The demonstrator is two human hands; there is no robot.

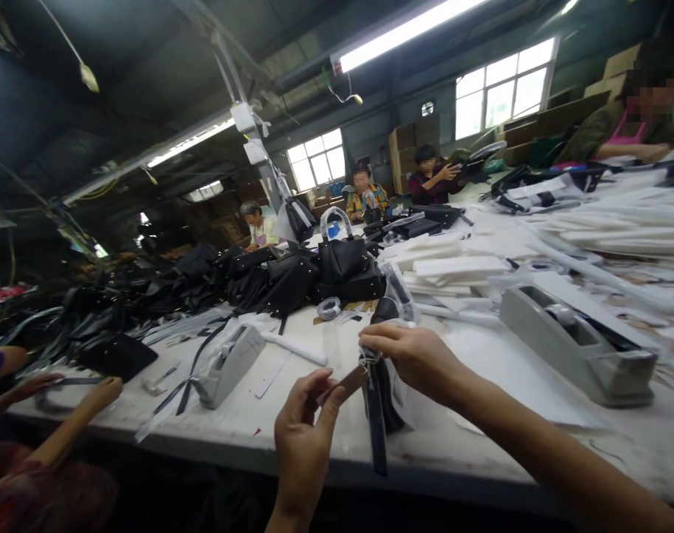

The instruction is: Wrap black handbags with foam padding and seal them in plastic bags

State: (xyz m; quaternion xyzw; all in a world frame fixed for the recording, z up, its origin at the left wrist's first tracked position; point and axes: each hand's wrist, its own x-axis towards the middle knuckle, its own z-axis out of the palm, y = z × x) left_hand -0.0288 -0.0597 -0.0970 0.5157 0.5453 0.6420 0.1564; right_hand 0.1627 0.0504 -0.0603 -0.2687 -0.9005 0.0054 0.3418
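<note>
My left hand (308, 429) pinches the lower end of a brown hang tag (351, 383) between thumb and fingers. The tag slants up to a pale string (368, 363) at a black bag (389, 396) near the table's front edge. My right hand (411, 355) is closed at the top of the tag, by the string and the bag's strap; just what its fingertips grip is hidden. A black strap end (377, 437) hangs down below the tag. Clear plastic wrap (399, 289) covers part of the bag behind my right hand.
Grey tape dispensers stand to the right (581, 348) and left (231, 366). Black bags (342, 266) are heaped behind, white foam sheets (459, 266) lie at the right. A co-worker's hands (100, 392) hold a strap at the far left; other people sit across the table (292, 422).
</note>
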